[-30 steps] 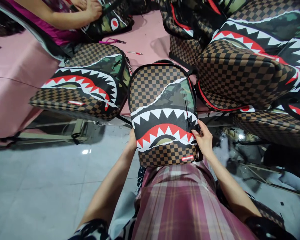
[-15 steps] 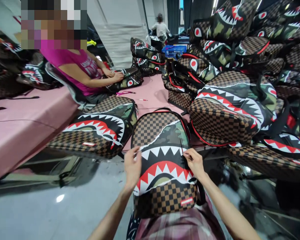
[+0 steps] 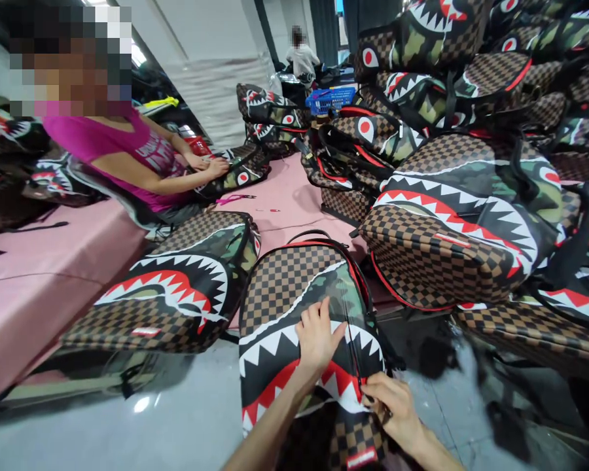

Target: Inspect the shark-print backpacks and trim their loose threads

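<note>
A backpack (image 3: 294, 288) in brown checks, camouflage and a shark-mouth print leans toward me from the table edge, its front panel facing up. My left hand (image 3: 318, 337) lies on that panel, fingers stretched out and thumb apart, left of a dark vertical zipper (image 3: 352, 347). At the lower end of the zipper my right hand (image 3: 392, 402) pinches what looks like the zipper pull (image 3: 362, 383). The pull is small and partly covered by my fingers. My left forearm hides part of the lower panel.
Similar backpacks lie left (image 3: 171, 281) and right (image 3: 451, 216), with a tall pile behind on the right. A co-worker (image 3: 127, 150) sits at the pink table (image 3: 285, 190), hands on another bag. Pink-handled snips (image 3: 235, 199) and a blue basket (image 3: 330, 100) are farther back.
My right hand has moved down along the zipper. My left hand has gone from the bag's left edge to the middle of the panel and opened out. The view has shifted slightly.
</note>
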A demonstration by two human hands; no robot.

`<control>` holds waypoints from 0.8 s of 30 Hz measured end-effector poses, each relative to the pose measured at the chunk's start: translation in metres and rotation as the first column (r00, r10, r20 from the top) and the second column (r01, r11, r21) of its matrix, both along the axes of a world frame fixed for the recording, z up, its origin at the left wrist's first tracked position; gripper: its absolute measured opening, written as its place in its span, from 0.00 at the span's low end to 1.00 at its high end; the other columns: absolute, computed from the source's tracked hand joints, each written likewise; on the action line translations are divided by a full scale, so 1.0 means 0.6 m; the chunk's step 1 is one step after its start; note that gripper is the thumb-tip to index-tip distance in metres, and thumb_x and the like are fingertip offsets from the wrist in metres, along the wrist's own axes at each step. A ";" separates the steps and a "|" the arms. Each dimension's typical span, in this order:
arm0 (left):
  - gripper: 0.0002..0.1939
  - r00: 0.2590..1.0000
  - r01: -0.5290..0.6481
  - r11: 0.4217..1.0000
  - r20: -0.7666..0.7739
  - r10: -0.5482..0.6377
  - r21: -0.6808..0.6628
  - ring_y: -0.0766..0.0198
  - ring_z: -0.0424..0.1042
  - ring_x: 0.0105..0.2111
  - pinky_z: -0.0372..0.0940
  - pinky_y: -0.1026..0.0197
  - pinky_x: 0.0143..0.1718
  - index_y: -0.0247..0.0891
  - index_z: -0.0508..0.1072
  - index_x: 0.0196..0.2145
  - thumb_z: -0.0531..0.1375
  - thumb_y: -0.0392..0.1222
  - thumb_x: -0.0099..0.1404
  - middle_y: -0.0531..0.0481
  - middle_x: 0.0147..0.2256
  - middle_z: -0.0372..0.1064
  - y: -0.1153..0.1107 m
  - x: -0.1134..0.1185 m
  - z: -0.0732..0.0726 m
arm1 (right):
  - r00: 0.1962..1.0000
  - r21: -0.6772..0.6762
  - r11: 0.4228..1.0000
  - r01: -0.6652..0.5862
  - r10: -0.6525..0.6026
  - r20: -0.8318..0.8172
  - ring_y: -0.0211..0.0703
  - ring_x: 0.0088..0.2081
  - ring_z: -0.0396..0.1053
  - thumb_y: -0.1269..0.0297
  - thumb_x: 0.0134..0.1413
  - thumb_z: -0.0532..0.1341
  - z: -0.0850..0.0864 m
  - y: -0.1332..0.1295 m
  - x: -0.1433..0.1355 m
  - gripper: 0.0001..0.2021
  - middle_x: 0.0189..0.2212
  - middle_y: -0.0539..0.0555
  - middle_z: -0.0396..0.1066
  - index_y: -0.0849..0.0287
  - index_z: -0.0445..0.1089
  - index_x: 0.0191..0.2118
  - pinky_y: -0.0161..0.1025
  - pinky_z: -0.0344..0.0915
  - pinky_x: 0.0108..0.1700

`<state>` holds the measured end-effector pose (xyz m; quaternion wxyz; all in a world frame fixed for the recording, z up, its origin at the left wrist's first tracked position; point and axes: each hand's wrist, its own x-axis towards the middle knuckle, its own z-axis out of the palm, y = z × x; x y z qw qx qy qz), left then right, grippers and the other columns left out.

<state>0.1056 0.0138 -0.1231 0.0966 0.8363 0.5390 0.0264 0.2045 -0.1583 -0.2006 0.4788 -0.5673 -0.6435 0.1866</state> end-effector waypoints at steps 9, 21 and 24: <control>0.41 0.997 0.069 0.997 0.023 -0.068 -0.036 0.47 0.44 0.60 0.46 0.44 0.56 0.34 0.50 0.61 0.55 0.32 0.48 0.41 0.60 0.50 -0.043 0.021 -0.025 | 1.000 -0.020 1.000 0.011 -0.011 -0.019 0.39 0.28 0.70 0.70 0.55 0.54 0.004 0.007 -0.015 0.10 0.31 0.54 0.71 0.56 0.68 0.41 0.34 0.65 0.27; 0.19 0.971 0.057 0.998 -0.232 -0.053 0.012 0.50 0.71 0.36 0.62 0.55 0.34 0.26 0.63 0.49 0.47 0.33 0.60 0.34 0.36 0.67 0.044 0.035 0.044 | 0.998 0.021 0.998 -0.053 0.052 0.029 0.38 0.30 0.70 0.71 0.55 0.54 0.020 0.044 0.017 0.11 0.33 0.51 0.72 0.55 0.69 0.41 0.34 0.65 0.30; 0.21 0.971 0.029 0.994 -0.232 -0.052 -0.101 0.52 0.73 0.33 0.62 0.57 0.33 0.29 0.60 0.53 0.45 0.33 0.62 0.37 0.34 0.71 0.042 0.011 0.069 | 0.951 -0.108 0.947 0.302 -0.307 -0.030 0.39 0.33 0.70 0.69 0.58 0.49 0.009 0.082 0.074 0.14 0.33 0.53 0.72 0.56 0.67 0.45 0.35 0.66 0.34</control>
